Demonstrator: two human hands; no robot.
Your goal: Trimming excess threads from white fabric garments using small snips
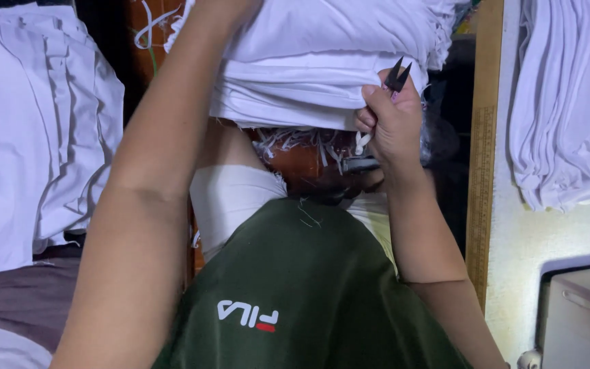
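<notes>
The stack of white cloth (pixel 308 61) sits ahead of the person, above the green-clad lap. The right hand (pixel 390 123) pinches its lower edge, fingers closed round black snips (pixel 397 76). The left hand is hidden up in the stack; grip unclear.

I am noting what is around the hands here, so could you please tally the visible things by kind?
Stacks or heaps of white cloth: 3 (held stack, left heap, right heap)
Thread snips, in the right hand: 1
Wooden ruler: 1
Grey machine: 1
Total: 6
The left hand's fingers are hidden in the held stack.
</notes>
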